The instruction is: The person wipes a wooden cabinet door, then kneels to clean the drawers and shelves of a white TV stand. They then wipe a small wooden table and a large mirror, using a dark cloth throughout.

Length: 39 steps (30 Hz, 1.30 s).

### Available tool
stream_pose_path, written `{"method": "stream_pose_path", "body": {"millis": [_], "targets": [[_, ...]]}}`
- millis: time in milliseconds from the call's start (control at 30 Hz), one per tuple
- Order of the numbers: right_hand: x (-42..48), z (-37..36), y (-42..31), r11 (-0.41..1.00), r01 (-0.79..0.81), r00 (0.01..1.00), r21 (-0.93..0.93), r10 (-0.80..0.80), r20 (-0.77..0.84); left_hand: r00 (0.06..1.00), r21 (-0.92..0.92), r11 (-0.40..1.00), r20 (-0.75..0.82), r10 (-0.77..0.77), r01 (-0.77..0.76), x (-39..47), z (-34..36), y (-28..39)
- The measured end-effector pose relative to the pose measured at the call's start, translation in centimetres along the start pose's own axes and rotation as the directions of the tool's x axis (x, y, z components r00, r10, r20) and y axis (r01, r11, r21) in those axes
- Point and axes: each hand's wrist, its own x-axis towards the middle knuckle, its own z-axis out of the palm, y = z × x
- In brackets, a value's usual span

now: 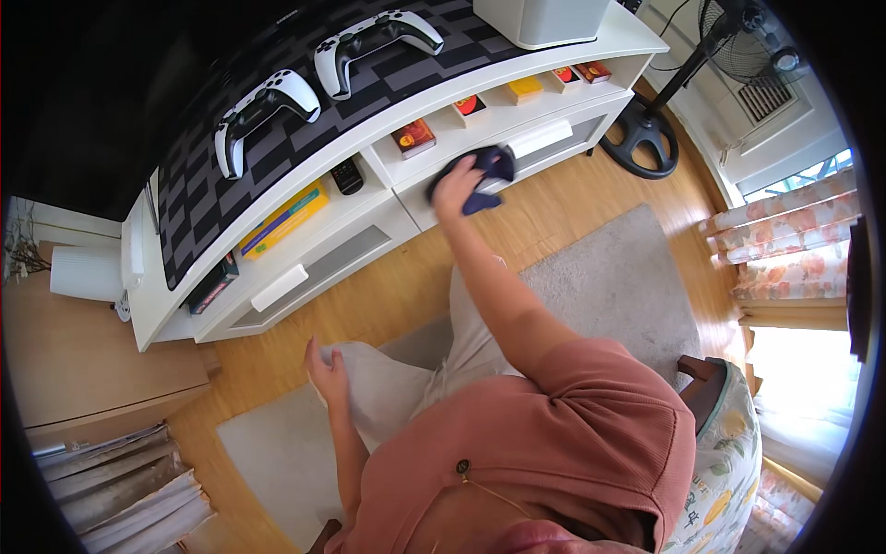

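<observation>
A dark navy cloth (490, 173) is bunched in my right hand (458, 185), blurred, against the front of the white TV stand (405, 181). It covers part of the right drawer, close to that drawer's white handle (545, 138). My left hand (328, 377) rests by my bent knee with its fingers apart and nothing in it. In front of it is the left drawer, with a white handle (279, 287) and a grey panel (346, 257). Small card boxes (415, 138) and a black remote control (347, 177) lie in the open shelf above the drawers.
Two white-and-black game controllers (266, 118) rest on a checkered black mat (387, 76), beside a light grey box-shaped device (547, 21). A pedestal fan (647, 128) stands right of the TV stand. A grey rug (616, 277) covers part of the wooden floor. At left is a cardboard box (90, 360).
</observation>
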Motion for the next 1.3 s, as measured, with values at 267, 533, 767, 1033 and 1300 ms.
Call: {"method": "stream_pose_path", "body": {"millis": [267,533,767,1033,1300], "targets": [[-6.2,0.0,0.7,0.998,0.046,0.962,0.043,-0.056,0.266,0.999,-0.016,0.999,0.005,-0.047,0.047,0.6,0.2,-0.8],[0.3,-1.2,0.4,0.989,-0.044,0.981,0.144,0.015,0.194,0.999,0.044,0.998,-0.002,-0.053,0.053,-0.3,-0.5,-2.1],[-12.9,-2.6,-3.3,0.964,0.246,0.718,-0.101,-0.111,0.687,0.996,0.029,0.998,0.058,-0.060,0.058,1.8,0.6,-1.8],[-7.8,-5.8,-14.0,0.880,0.367,0.717,0.301,-0.474,0.512,0.997,-0.033,0.996,0.017,-0.078,0.079,2.0,1.0,-3.6],[-7.0,-0.2,-15.8,0.549,0.835,0.436,0.028,-0.692,0.576,0.996,-0.004,0.998,0.062,-0.067,0.067,3.6,1.9,-3.1]]}}
